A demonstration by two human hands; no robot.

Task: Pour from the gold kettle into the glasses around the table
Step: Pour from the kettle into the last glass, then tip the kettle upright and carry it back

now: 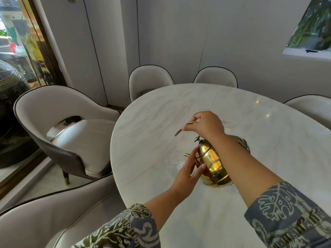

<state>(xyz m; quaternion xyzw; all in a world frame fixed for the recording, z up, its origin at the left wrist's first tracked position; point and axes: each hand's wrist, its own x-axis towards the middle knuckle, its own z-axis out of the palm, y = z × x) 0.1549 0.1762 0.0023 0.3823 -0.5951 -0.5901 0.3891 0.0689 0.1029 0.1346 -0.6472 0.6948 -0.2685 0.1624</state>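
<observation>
Right hand (206, 125) gripping gold kettle (213, 163) handle, tilted w/ spout over glass (174, 161), left hand (188, 170) flat vs. body

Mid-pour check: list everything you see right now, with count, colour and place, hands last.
gold kettle: one, shiny gold, tilted over the near part of the table, spout toward the glass
kettle handle: one, gold, raised above the kettle
glass: one, clear, on the table just left of the spout
table: one, white marble, oval, centre
chairs: five visible, cream with dark trim, around the table
window: one, greenery outside, upper right
sleeves: two, blue-grey patterned, bottom
right hand: gripping the handle
left hand: fingers against the kettle's side, near the spout
</observation>
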